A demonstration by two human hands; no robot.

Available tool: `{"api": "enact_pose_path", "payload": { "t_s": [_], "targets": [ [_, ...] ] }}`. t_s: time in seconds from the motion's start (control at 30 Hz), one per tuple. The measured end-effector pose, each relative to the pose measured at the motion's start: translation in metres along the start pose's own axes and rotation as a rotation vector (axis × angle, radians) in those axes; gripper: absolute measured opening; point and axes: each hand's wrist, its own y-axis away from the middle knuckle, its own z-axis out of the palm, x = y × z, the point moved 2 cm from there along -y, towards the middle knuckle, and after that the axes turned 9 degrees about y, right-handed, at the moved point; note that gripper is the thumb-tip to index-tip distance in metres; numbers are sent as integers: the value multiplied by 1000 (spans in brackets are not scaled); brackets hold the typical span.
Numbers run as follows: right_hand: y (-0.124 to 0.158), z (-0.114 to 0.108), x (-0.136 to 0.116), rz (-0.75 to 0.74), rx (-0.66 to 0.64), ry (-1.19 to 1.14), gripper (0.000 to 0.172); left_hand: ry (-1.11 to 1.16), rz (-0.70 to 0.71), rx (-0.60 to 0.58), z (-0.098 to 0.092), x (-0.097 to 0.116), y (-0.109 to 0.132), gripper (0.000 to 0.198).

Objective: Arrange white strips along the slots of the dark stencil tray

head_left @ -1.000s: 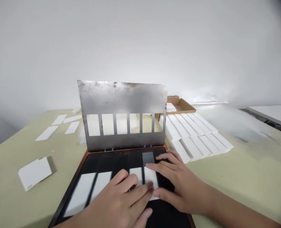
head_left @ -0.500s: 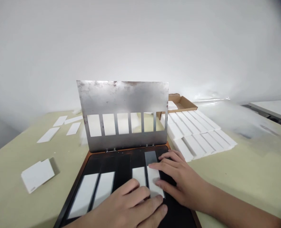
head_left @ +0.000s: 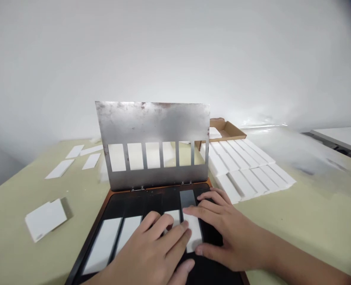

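This is a workshop, shown by a hinged slotted steel plate (head_left: 152,142) and stacked white strips (head_left: 241,166).

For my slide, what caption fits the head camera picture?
The left hand and right hand rest on white strips on a black tray beneath a hinged, slotted steel plate.

Four white rectangular strips (head_left: 102,245), flat and parallel, side by side on a black tray (head_left: 151,200). Rightmost strip (head_left: 193,235) partly beneath the right hand's fingers (head_left: 199,209).

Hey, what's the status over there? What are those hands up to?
Left hand: fingers flat, at a white strip. Right hand: fingers on the neighbouring white strip. Both strips on a black tray. Hinged steel plate upright beyond.
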Motion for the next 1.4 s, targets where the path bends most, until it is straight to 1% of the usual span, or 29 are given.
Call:
{"api": "enact_pose_path", "payload": {
  "t_s": [0.07, 0.17, 0.27, 0.33, 0.4, 0.47, 0.57, 0.77, 0.8, 0.9, 0.97, 1.07, 1.2, 1.23, 1.3, 1.4],
  "targets": [
    [-1, 3, 0, 20, 30, 12, 55, 36, -4, 10, -5, -1, 0, 20],
    [-2, 10, 2, 29, 71, 7, 46, 124, 91, 2, -11, -1, 1, 15],
    [-4, 14, 5, 52, 106, 4, 38, 160, 208, -54, -11, -1, 0, 20],
    [-4, 16, 6, 55, 126, 12, 35, 148, 199, -68, -9, -1, -2, 19],
    [-5, 16, 7, 45, 134, 18, 35, 144, 145, -78, -7, 0, -3, 22],
    [-5, 15, 6, 39, 133, 18, 36, 144, 121, -84, -5, 1, -3, 28],
    [-5, 12, 6, 45, 126, 16, 40, 121, 110, -74, -2, 3, -1, 27],
    [-4, 10, 1, 52, 109, 58, 36, 94, 36, -65, 4, 1, 0, 24],
    [-4, 12, 1, 57, 102, 89, 39, 90, 33, -67, 5, 0, 0, 25],
    [-3, 17, 4, 121, 90, 208, 54, 72, 32, -67, 6, 1, -1, 27],
    [-3, 20, 6, 158, 86, 263, 59, 56, 29, -67, 6, 2, 0, 27],
    [-3, 20, 6, 156, 98, 281, 52, 37, 30, -64, 4, 3, 1, 28],
    [-2, 16, 0, 96, 117, 215, 29, 23, 41, -60, 3, 3, 2, 29],
    [-2, 15, -1, 76, 120, 188, 26, 15, 41, -60, 4, 2, 2, 28],
    [-2, 14, -3, 42, 140, 145, 28, 1, 46, -66, 5, 1, 2, 26],
    [-2, 13, -5, 14, 175, 120, 42, -11, 44, -79, 6, 0, 2, 25]
  ]
}}
